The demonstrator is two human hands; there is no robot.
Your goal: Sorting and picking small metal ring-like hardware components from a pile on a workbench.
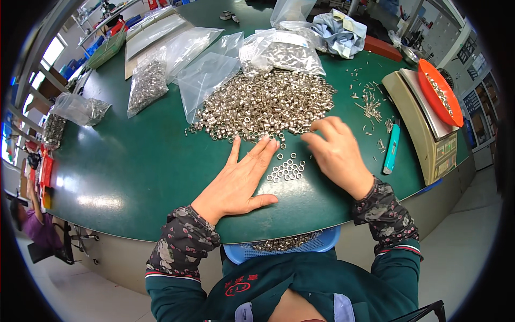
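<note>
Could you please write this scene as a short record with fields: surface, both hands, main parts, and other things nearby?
surface: green table
left hand: flat on the table, fingers spread, beside a small group of rings
right hand: fingers curled at the near edge of the big pile of metal rings
below table edge: blue basket with more rings
right side: teal cutter, weighing scale with orange tray
far side: clear plastic bags, some filled with rings

Clear plastic bags [206,70] across table's far side, some holding metal rings; scale's small display [449,150] right
</note>
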